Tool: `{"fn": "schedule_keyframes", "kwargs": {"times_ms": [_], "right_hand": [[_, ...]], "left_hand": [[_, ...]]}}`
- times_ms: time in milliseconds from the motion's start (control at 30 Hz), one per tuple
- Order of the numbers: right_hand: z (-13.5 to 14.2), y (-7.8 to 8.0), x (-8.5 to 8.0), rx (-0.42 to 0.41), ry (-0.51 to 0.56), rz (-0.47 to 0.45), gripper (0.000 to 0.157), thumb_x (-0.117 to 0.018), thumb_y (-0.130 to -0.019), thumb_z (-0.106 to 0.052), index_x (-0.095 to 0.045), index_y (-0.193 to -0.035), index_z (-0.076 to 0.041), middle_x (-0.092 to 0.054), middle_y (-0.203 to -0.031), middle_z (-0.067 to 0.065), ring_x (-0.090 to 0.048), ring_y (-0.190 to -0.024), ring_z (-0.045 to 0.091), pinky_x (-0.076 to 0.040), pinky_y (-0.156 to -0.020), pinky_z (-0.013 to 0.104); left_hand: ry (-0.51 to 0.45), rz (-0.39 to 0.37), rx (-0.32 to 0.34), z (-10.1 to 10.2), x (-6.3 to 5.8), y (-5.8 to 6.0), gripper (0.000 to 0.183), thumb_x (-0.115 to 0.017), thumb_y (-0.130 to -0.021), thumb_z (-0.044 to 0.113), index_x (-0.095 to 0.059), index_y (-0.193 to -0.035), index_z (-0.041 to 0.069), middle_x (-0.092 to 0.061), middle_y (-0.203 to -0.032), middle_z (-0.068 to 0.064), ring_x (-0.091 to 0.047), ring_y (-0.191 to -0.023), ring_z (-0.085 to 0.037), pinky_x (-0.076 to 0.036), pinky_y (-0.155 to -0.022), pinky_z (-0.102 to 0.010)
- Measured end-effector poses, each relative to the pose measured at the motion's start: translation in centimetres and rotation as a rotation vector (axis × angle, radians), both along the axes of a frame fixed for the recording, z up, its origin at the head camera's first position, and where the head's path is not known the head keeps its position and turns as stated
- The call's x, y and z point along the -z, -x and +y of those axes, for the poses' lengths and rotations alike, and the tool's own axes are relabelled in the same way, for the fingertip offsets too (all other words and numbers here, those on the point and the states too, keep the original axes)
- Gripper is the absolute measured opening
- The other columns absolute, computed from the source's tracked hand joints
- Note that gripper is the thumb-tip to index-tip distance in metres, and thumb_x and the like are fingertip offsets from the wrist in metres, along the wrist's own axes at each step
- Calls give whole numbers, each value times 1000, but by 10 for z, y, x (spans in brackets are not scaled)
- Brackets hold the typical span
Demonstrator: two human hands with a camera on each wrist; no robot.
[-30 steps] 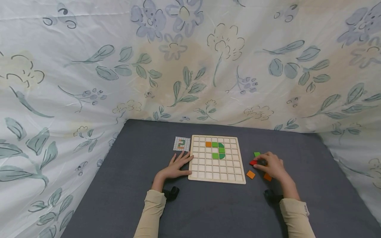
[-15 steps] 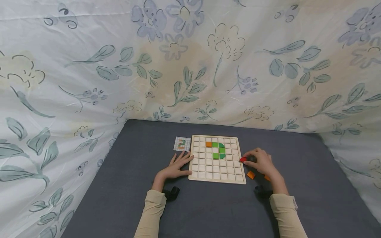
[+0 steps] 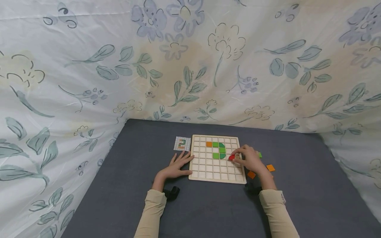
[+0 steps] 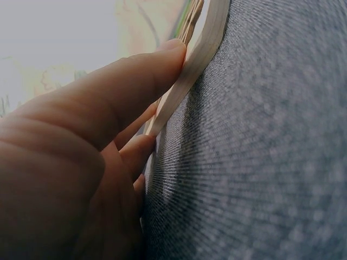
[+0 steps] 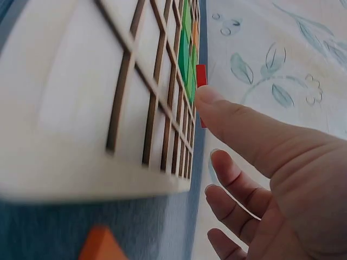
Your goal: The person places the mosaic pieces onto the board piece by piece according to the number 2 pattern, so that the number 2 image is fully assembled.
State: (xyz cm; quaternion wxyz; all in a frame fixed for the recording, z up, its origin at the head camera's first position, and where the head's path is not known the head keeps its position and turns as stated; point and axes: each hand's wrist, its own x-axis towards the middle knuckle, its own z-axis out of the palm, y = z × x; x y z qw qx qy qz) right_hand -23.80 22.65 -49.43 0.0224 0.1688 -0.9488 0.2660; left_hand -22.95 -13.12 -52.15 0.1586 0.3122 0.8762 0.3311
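Observation:
A pale wooden grid board (image 3: 202,168) lies on the dark table. Set into its cells are an orange square tile (image 3: 209,144), green squares and rounded green pieces (image 3: 222,155). My left hand (image 3: 175,168) rests at the board's left edge, fingers spread and fairly straight; in the left wrist view the thumb (image 4: 146,76) touches the wooden rim. Over the right part of the board, my right hand (image 3: 250,160) pinches a red rounded tile (image 3: 231,157) between thumb and fingertips. The right wrist view shows that red tile (image 5: 201,76) edge-on, above the board's surface.
A small pattern card (image 3: 182,143) with a coloured figure lies left of the board. Right of it are orange tiles (image 3: 270,168) and a green tile (image 3: 260,154) partly behind my right hand. A floral cloth (image 3: 190,66) hangs behind the table.
My right hand has picked up the red tile from among the loose tiles and carried it left, over the board's right side. The left hand has stayed in place.

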Motion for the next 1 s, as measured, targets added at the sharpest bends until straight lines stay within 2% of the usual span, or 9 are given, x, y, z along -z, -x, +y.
{"fn": "schedule_keyframes", "kwargs": {"times_ms": [200, 467, 633, 833, 1000], "right_hand": [[-16, 5, 1, -41, 15, 0, 22, -72, -82, -23, -69, -102, -17, -53, -100, 9, -45, -90, 26, -28, -73, 46], [-36, 9, 3, -74, 49, 20, 23, -74, -80, -23, -70, -102, -15, -55, -96, 9, -49, -88, 26, -29, -74, 46], [-47, 12, 4, -69, 57, 5, 23, -75, -79, -26, -70, -101, -19, -55, -96, 7, -48, -85, 23, -29, -77, 46], [-60, 17, 6, -87, 66, -14, 26, -76, -78, -27, -70, -102, -21, -52, -91, 7, -41, -77, 20, -26, -70, 37], [-70, 18, 8, -94, 102, 8, 25, -76, -78, -25, -71, -102, -18, -53, -92, 8, -44, -82, 23, -30, -72, 42]], "left_hand": [[-5, -7, -2, 0, -2, 0, 71, -57, -92, 36, -20, -150, 16, -8, -156, -7, 6, -143, -30, 11, -112, -54], [-4, -12, -4, 0, -1, 0, 71, -57, -92, 35, -20, -150, 16, -8, -156, -8, 6, -143, -30, 12, -112, -54], [-8, -15, -1, 0, -1, 0, 71, -57, -92, 35, -20, -150, 16, -8, -156, -8, 6, -143, -30, 12, -112, -54], [-5, -17, -4, 0, 0, 1, 71, -57, -92, 35, -20, -150, 16, -8, -156, -8, 6, -143, -30, 12, -112, -54], [8, -18, -11, 0, 1, 1, 72, -57, -92, 37, -20, -150, 18, -8, -156, -6, 6, -143, -29, 11, -112, -54]]}}
